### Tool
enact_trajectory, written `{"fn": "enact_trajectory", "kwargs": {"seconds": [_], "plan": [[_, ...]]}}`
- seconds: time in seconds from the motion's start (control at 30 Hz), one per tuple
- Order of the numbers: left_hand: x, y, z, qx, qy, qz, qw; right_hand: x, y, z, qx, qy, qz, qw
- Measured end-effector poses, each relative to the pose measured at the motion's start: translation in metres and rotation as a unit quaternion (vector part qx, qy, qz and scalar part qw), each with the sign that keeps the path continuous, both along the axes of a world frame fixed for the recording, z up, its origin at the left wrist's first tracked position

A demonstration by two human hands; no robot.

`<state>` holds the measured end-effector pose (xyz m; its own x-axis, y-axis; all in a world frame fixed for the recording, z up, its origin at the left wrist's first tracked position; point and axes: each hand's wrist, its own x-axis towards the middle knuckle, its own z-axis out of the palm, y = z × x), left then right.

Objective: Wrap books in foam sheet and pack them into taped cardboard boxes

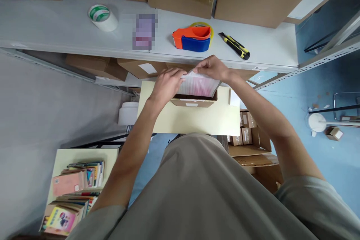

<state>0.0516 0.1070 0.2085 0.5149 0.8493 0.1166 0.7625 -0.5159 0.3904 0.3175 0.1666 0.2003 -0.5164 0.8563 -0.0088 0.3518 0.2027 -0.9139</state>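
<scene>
over the small box [193, 101], both hands, left hand [168, 84] and right hand [212, 68], pinch a plastic-wrapped pink packet [198, 84]

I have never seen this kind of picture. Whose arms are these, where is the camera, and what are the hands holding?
The camera sits on a person's head and looks down, so you see that person's own arms and grey shirt. Both hands, the left hand and the right hand, hold a clear bag with something pink inside, over a small open box on a pale table. On the grey shelf behind lie a tape roll, an orange and blue tape dispenser and a yellow and black knife. Books lie lower left.
</scene>
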Motion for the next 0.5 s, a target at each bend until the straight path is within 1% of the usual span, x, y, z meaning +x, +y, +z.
{"fn": "enact_trajectory", "kwargs": {"seconds": [0.13,0.23,0.4,0.5], "plan": [[0.004,-0.002,-0.027,-0.048,0.024,0.001,0.999,-0.005,-0.006,-0.031,-0.023,-0.05,-0.019,0.998],[0.007,-0.005,-0.047,-0.098,0.052,0.014,0.994,-0.016,-0.017,-0.052,-0.041,-0.117,-0.041,0.991],[0.01,-0.005,-0.077,-0.189,0.077,0.031,0.978,-0.037,-0.04,-0.077,-0.063,-0.267,-0.065,0.96],[0.013,-0.002,-0.092,-0.23,0.097,0.035,0.968,-0.045,-0.046,-0.089,-0.086,-0.312,-0.065,0.944]]}}
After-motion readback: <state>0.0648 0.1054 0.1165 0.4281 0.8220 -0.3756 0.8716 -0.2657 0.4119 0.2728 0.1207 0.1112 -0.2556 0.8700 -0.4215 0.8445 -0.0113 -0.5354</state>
